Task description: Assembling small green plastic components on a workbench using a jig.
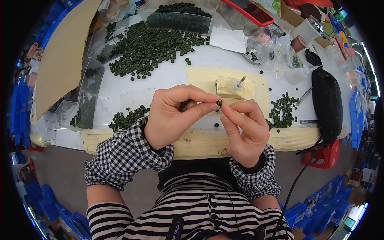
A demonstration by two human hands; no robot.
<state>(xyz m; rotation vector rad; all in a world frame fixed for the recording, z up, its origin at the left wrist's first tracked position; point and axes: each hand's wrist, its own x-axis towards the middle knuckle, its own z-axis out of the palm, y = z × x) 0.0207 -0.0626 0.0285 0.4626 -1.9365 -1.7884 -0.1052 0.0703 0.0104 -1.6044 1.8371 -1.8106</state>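
Over the front of the table, my left hand (176, 114) is closed, pinching a small dark green disc (219, 103) between thumb and index finger. Something dark shows inside its curled fingers, too hidden to name. My right hand (249, 130) meets it from the other side, its index fingertip at the disc, its thumb lower down and the other fingers curled. Just beyond the fingertips stands a cream taped block (229, 89) with a small white pot and a stick in it. A single disc (216, 125) lies on the table below the hands.
A large heap of green discs (148, 48) spreads at the back left, by a clear tray (178, 25). Smaller piles lie left (130, 119) and right (283, 111). Cardboard (64, 56), a red-edged phone-like device (256, 14), plastic bags (280, 50) and a black pouch (327, 102) surround them.
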